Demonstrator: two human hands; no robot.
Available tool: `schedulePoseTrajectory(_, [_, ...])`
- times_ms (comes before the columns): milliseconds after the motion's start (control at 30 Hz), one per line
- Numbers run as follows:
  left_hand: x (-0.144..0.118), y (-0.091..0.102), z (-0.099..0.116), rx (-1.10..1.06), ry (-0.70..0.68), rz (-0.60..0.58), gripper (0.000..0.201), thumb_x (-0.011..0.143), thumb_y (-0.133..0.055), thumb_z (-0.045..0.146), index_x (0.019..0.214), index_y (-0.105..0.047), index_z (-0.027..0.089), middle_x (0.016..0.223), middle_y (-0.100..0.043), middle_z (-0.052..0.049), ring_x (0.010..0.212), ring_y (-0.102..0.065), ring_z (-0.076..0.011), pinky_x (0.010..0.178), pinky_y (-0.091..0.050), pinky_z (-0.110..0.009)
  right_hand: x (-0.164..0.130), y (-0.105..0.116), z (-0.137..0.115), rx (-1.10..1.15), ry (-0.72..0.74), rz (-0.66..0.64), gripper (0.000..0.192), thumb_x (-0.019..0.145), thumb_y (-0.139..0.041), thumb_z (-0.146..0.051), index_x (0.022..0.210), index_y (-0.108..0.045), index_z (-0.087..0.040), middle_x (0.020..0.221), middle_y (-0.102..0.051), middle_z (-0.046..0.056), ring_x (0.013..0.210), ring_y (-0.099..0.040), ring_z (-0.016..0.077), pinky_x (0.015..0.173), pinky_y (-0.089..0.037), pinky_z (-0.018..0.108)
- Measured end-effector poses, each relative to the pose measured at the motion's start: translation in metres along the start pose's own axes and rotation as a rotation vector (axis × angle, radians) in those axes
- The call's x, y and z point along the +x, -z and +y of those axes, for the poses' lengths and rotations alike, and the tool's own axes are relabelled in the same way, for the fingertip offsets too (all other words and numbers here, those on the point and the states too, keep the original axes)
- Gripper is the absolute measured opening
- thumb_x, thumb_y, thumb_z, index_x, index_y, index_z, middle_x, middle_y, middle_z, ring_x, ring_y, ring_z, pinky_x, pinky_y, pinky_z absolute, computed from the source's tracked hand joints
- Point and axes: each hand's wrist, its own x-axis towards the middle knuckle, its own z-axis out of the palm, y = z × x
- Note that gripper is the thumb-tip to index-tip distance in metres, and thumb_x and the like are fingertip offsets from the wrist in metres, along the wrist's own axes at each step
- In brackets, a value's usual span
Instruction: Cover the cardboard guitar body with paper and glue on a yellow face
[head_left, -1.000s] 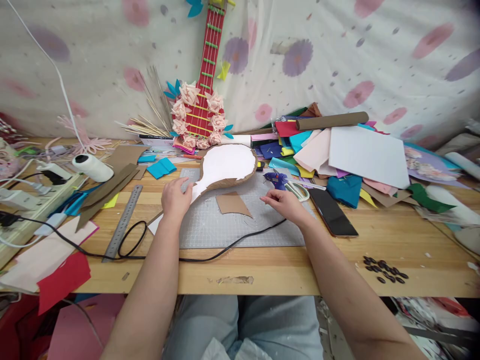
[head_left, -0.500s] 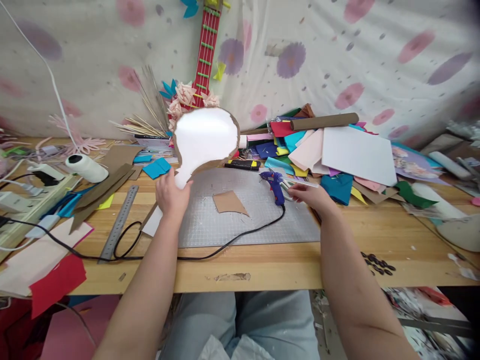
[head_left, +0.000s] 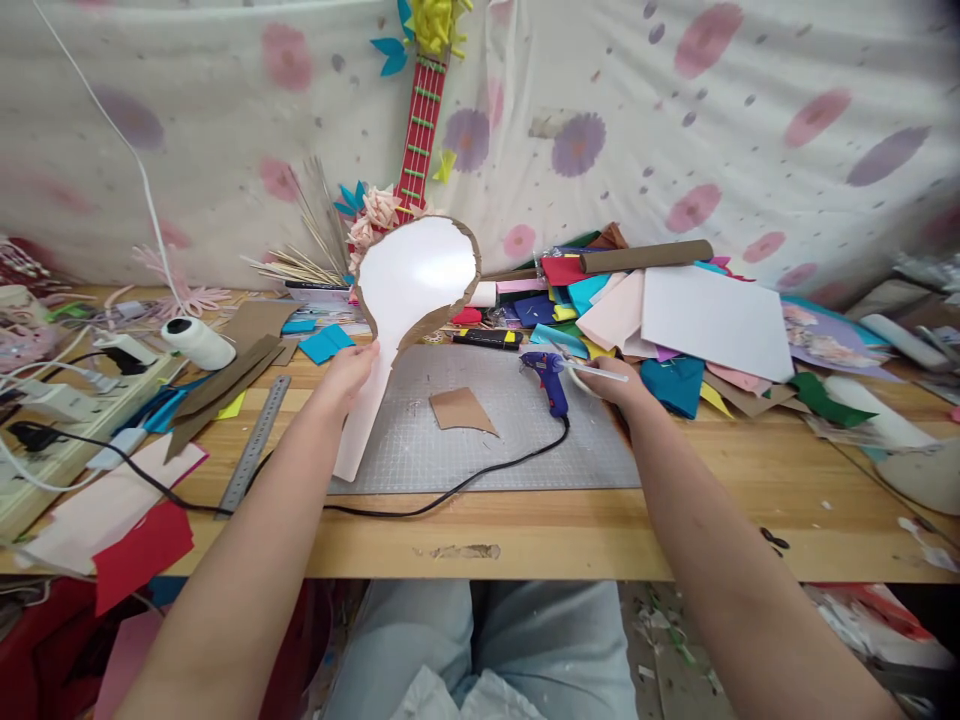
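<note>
My left hand (head_left: 352, 372) is closed around the narrow neck of a white-faced cardboard cutout (head_left: 416, 265) with a rounded, ragged brown edge. The cutout stands tilted up over the left part of the grey cutting mat (head_left: 480, 475), its straight strip reaching down to the mat. At the mat's right side my right hand (head_left: 609, 380) has its fingers closed at the pale handles of scissors, partly hidden behind a clear glue stick. That stick juts from the back of a blue glue gun (head_left: 553, 382). A small brown cardboard piece (head_left: 463, 411) lies mid-mat.
The glue gun's black cord (head_left: 450, 498) runs left across the mat to a power strip (head_left: 90, 430). A steel ruler (head_left: 255, 445) lies at the left. Coloured sheets and a white board (head_left: 712, 315) are heaped at the right. A red paper guitar neck (head_left: 421, 135) stands behind.
My left hand has shifted slightly left, and the cutout has turned so its lower strip shows. My right hand has moved slightly at the scissors. The view has shifted a little.
</note>
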Motion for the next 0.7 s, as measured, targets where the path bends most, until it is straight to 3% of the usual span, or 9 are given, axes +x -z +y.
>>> schedulePoseTrajectory(100, [-0.002, 0.003, 0.008, -0.122, 0.149, 0.031, 0.006, 0.071, -0.061, 0.013, 0.065, -0.059, 0.015, 0.056, -0.061, -0.001, 0.051, -0.058, -0.0133, 0.061, -0.051, -0.029, -0.002, 0.023, 0.005, 0.185, -0.093, 0.011, 0.027, 0.072, -0.059, -0.038, 0.082, -0.063, -0.014, 0.081, -0.067, 0.011, 0.072, -0.062, 0.0218, 0.059, -0.041, 0.029])
schedulePoseTrajectory(200, [-0.005, 0.005, 0.022, -0.372, 0.156, 0.128, 0.013, 0.073, -0.055, 0.003, 0.07, -0.058, 0.016, 0.057, -0.06, 0.002, 0.052, -0.057, -0.0086, 0.059, -0.049, -0.021, -0.012, 0.05, -0.002, 0.344, -0.176, 0.185, 0.03, 0.07, -0.06, -0.041, 0.086, -0.061, -0.015, 0.08, -0.066, 0.01, 0.068, -0.06, 0.0201, 0.058, -0.042, 0.029])
schedulePoseTrajectory(300, [-0.012, 0.002, 0.025, -0.55, 0.187, 0.131, 0.017, 0.073, -0.054, -0.002, 0.07, -0.057, 0.015, 0.059, -0.06, 0.003, 0.054, -0.057, -0.0062, 0.059, -0.049, -0.018, -0.035, 0.074, -0.031, 0.457, -0.106, 0.475, 0.041, 0.069, -0.061, -0.05, 0.093, -0.057, -0.017, 0.09, -0.065, 0.011, 0.075, -0.06, 0.0209, 0.061, -0.043, 0.031])
schedulePoseTrajectory(367, [-0.019, -0.002, 0.02, -0.638, 0.223, 0.146, 0.019, 0.073, -0.053, -0.004, 0.067, -0.055, 0.014, 0.061, -0.06, 0.002, 0.055, -0.057, -0.0058, 0.063, -0.05, -0.019, -0.054, 0.083, -0.061, 0.518, 0.019, 0.565, 0.044, 0.072, -0.058, -0.054, 0.097, -0.054, -0.018, 0.094, -0.064, 0.011, 0.079, -0.059, 0.0205, 0.064, -0.043, 0.03])
schedulePoseTrajectory(433, [-0.026, -0.007, 0.009, -0.698, 0.273, 0.175, 0.021, 0.074, -0.053, -0.005, 0.064, -0.053, 0.014, 0.061, -0.059, 0.002, 0.056, -0.057, -0.0058, 0.066, -0.05, -0.02, -0.07, 0.081, -0.092, 0.546, 0.189, 0.486, 0.042, 0.075, -0.055, -0.053, 0.099, -0.053, -0.019, 0.094, -0.064, 0.011, 0.079, -0.059, 0.0196, 0.064, -0.042, 0.029])
schedulePoseTrajectory(533, [-0.038, -0.016, -0.011, -0.747, 0.321, 0.212, 0.021, 0.075, -0.052, -0.005, 0.064, -0.053, 0.013, 0.062, -0.059, 0.001, 0.057, -0.058, -0.0058, 0.068, -0.05, -0.022, -0.081, 0.055, -0.133, 0.45, 0.435, 0.215, 0.037, 0.075, -0.056, -0.051, 0.092, -0.053, -0.019, 0.089, -0.064, 0.008, 0.075, -0.058, 0.0186, 0.061, -0.04, 0.027])
schedulePoseTrajectory(600, [-0.045, -0.022, -0.023, -0.766, 0.324, 0.215, 0.021, 0.075, -0.052, -0.004, 0.063, -0.052, 0.013, 0.063, -0.059, 0.001, 0.058, -0.058, -0.0055, 0.069, -0.049, -0.021, -0.08, 0.029, -0.151, 0.355, 0.586, 0.037, 0.036, 0.075, -0.057, -0.049, 0.092, -0.052, -0.018, 0.09, -0.064, 0.007, 0.075, -0.058, 0.0179, 0.062, -0.039, 0.026])
schedulePoseTrajectory(700, [-0.052, -0.029, -0.039, -0.781, 0.283, 0.208, 0.019, 0.073, -0.055, -0.003, 0.066, -0.052, 0.014, 0.067, -0.059, 0.002, 0.06, -0.058, -0.0044, 0.072, -0.048, -0.021, -0.076, -0.005, -0.164, 0.193, 0.674, -0.045, 0.038, 0.077, -0.054, -0.05, 0.095, -0.05, -0.017, 0.096, -0.063, 0.01, 0.084, -0.058, 0.0205, 0.065, -0.039, 0.027])
